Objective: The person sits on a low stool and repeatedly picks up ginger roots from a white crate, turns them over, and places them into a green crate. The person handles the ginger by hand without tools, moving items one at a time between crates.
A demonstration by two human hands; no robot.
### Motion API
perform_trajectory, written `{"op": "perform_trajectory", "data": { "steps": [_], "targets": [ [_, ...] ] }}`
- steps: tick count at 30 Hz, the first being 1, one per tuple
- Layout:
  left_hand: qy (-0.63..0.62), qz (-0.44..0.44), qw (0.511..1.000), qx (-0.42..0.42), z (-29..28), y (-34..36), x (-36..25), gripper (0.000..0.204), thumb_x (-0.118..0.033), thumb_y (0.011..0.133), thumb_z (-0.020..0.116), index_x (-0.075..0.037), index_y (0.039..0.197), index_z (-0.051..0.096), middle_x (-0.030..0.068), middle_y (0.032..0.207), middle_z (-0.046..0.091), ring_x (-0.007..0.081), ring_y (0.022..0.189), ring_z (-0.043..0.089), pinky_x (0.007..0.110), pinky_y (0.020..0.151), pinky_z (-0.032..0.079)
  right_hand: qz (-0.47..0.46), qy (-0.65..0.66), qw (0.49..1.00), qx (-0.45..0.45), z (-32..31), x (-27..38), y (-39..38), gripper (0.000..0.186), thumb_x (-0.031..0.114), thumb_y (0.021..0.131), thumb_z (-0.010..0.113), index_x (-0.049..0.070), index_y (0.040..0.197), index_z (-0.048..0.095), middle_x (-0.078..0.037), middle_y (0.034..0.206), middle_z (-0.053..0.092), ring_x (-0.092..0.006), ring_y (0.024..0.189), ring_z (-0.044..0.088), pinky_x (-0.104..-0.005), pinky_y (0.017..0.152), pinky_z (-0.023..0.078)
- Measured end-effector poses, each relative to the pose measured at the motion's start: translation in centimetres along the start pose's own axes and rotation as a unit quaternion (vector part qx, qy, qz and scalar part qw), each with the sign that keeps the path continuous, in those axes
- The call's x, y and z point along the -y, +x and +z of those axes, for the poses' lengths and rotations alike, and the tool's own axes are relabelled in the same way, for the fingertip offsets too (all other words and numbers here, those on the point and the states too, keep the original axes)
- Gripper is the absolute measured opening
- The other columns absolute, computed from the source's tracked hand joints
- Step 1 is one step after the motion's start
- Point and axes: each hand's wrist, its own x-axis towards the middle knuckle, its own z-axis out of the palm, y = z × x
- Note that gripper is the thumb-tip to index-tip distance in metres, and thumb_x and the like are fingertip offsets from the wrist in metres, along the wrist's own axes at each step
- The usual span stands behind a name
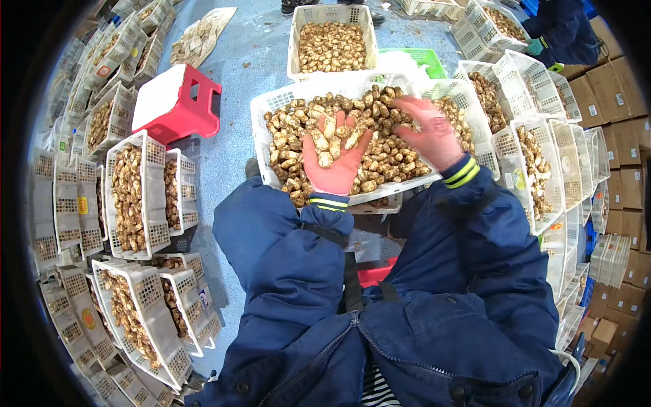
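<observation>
A white plastic crate (263,112) in front of my lap is filled with knobbly brown-and-cream pieces (386,159), like small mushrooms or tubers; their exact kind is unclear. My left hand (333,163), in a pink glove, lies palm up over the middle of the pile. Several of the pieces (328,144) rest on its palm and between its spread fingers. At the crate's right side my right hand (430,132), gloved the same way, hovers palm down above the pieces. Its fingers reach leftward, apart, with nothing visible in them.
Another filled crate (296,51) stands beyond mine, near a green basket (424,60). A red stool with a white top (163,102) is at the left. Stacked crates (157,203) line both sides. At upper right, a person (566,34) works beside cardboard boxes (603,91).
</observation>
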Motion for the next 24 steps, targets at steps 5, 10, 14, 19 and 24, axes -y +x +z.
{"op": "perform_trajectory", "data": {
  "steps": [5, 10, 14, 19, 24],
  "targets": [
    [0.043, 0.02, 0.997, -0.056, 0.5, -0.2, 0.1, 0.045, -0.045, 0.099, 0.044, -0.018, 0.135, 0.051, 0.0116, 0.14, 0.05, 0.0311, 0.126, 0.047, 0.056, 0.106, 0.036, -0.002, 0.009, 0.998, 0.069, 6.5, 3.7, 1.1, 0.041, 0.019, 0.083, 0.066, 0.009, 0.122, 0.058, -0.013, 0.111, 0.063, -0.0321, 0.102, 0.061, -0.0408, 0.085, 0.051],
    [-0.051, -0.043, 0.997, -0.041, 1.0, -0.5, -0.1, 0.043, -0.045, 0.098, 0.047, -0.019, 0.132, 0.052, 0.0106, 0.142, 0.048, 0.0315, 0.131, 0.045, 0.06, 0.109, 0.033, 0.308, 0.485, 0.818, 0.01, 4.9, 1.8, 0.6, 0.05, 0.026, 0.095, 0.064, -0.004, 0.133, 0.051, -0.007, 0.111, 0.066, -0.0103, 0.093, 0.062, -0.0267, 0.078, 0.052],
    [-0.033, -0.062, 0.997, -0.039, 1.0, -0.5, -0.3, 0.044, -0.044, 0.098, 0.048, -0.017, 0.133, 0.052, 0.0118, 0.143, 0.047, 0.0327, 0.13, 0.046, 0.056, 0.105, 0.04, 0.28, 0.599, 0.749, 0.042, 4.0, 1.5, -0.1, 0.058, 0.027, 0.093, 0.067, -0.005, 0.136, 0.046, -0.007, 0.108, 0.066, -0.0116, 0.089, 0.062, -0.0269, 0.075, 0.053],
    [0.035, -0.071, 0.994, -0.074, 0.4, -0.4, -0.5, 0.049, -0.048, 0.097, 0.048, -0.017, 0.136, 0.05, 0.0116, 0.14, 0.05, 0.0294, 0.118, 0.054, 0.047, 0.097, 0.047, 0.299, 0.558, 0.763, 0.132, 3.5, 2.5, 0.4, 0.054, 0.024, 0.092, 0.068, -0.004, 0.134, 0.05, -0.002, 0.095, 0.064, -0.0068, 0.071, 0.054, -0.0226, 0.062, 0.045],
    [0.058, -0.047, 0.995, -0.074, -0.5, -0.4, -0.7, 0.049, -0.046, 0.098, 0.046, -0.013, 0.135, 0.049, 0.015, 0.135, 0.053, 0.0344, 0.116, 0.057, 0.047, 0.091, 0.052, 0.322, 0.641, 0.685, 0.126, 2.4, 3.5, 0.4, 0.047, 0.034, 0.097, 0.058, 0.002, 0.132, 0.053, -0.004, 0.096, 0.066, -0.0107, 0.077, 0.062, -0.0242, 0.065, 0.05]
  ]
}}
